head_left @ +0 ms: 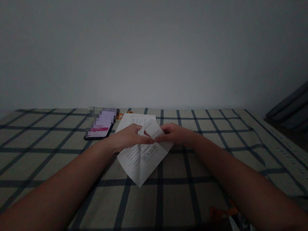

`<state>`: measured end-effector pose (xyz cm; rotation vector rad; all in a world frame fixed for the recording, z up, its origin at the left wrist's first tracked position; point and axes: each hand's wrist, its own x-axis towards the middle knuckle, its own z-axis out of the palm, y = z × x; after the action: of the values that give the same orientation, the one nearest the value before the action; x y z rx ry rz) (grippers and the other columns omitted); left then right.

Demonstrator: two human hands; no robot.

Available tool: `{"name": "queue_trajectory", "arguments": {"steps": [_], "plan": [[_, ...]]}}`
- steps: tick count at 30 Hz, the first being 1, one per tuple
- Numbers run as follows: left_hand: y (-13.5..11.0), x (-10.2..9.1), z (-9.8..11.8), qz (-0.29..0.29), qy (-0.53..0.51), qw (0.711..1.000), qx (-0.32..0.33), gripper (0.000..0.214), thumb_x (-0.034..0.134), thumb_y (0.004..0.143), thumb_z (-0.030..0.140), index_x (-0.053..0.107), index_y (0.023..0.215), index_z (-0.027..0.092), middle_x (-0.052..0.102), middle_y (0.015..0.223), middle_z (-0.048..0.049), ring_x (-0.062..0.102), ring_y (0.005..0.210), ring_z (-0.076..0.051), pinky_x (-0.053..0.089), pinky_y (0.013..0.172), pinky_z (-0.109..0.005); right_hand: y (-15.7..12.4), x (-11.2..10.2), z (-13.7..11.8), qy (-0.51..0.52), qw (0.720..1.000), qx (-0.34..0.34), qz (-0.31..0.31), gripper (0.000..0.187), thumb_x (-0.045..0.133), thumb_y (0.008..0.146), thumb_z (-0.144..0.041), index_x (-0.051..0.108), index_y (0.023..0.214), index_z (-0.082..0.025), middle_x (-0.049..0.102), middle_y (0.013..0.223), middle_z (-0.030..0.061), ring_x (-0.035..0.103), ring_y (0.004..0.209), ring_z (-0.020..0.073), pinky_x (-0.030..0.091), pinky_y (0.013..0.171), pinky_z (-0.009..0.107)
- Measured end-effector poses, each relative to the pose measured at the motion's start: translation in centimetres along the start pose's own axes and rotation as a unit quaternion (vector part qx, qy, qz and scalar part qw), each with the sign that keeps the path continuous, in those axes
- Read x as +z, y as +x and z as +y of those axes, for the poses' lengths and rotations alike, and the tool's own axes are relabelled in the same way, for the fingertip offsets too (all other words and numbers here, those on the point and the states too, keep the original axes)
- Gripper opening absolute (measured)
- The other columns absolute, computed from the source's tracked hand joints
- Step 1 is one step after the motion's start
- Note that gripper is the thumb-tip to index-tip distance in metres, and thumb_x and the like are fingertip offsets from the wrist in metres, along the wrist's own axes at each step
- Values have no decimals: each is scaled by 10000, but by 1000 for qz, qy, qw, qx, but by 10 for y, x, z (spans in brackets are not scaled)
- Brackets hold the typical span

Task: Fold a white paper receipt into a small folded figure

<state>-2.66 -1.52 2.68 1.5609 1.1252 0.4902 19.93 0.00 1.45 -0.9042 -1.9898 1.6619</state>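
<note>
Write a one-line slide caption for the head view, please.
Left hand and right hand hold a creased printed sheet over a checked cloth, near a smartphone.

The sheet of paper is white, printed with dark text too small to read. It is turned cornerwise, one point toward the viewer, with a crease running up from that point. The upper portion is partly covered. It is over the checked cloth; contact is unclear.
</note>
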Motion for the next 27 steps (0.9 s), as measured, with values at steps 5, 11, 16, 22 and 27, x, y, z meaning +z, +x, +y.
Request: {"name": "queue_trajectory", "arguments": {"steps": [5, 11, 16, 22, 27], "plan": [[-1, 0, 2, 2, 25, 1000, 15, 285, 768, 679, 390, 720, 876, 190, 751, 892, -79, 703, 828, -260, 525, 751, -334, -1, 4, -2, 30, 1000, -4, -5, 335, 732, 762, -312, 675, 1056, -162, 707, 1038, 63, 675, 892, 177, 539, 766, 277], [-4, -1, 10, 10, -83, 997, 1, 212, 767, 695, 331, 671, 819, 188, 715, 764, -31, 674, 694, -190, 511, 677, -300, -2, 13, -7, 144, 986, -55, 57, 335, 717, 783, -268, 611, 1086, -172, 696, 1020, 52, 665, 839, 143, 538, 766, 274], [-3, -1, 9, 4, -107, 994, -3, 188, 771, 698, 293, 660, 804, 184, 708, 757, -25, 665, 672, -170, 505, 655, -285, -1, 8, -7, 127, 991, -39, 20, 297, 727, 773, -249, 635, 1045, -169, 704, 1012, 50, 663, 863, 148, 532, 769, 266], [-2, 1, 8, 6, -145, 989, 3, 259, 780, 679, 260, 640, 886, 187, 706, 782, -31, 677, 689, -192, 511, 656, -310, 0, 6, -5, 145, 989, 7, 26, 298, 751, 741, -266, 663, 1006, -159, 723, 968, 51, 667, 795, 146, 534, 712, 258], [5, 4, 10, 106, -200, 970, 83, 461, 787, 671, 250, 626, 1102, 215, 713, 895, -39, 672, 705, -177, 504, 640, -284, 4, 3, -1, 231, 970, -30, 73, 345, 787, 695, -255, 668, 1001, -148, 723, 959, 64, 680, 797, 159, 543, 738, 280]]}}
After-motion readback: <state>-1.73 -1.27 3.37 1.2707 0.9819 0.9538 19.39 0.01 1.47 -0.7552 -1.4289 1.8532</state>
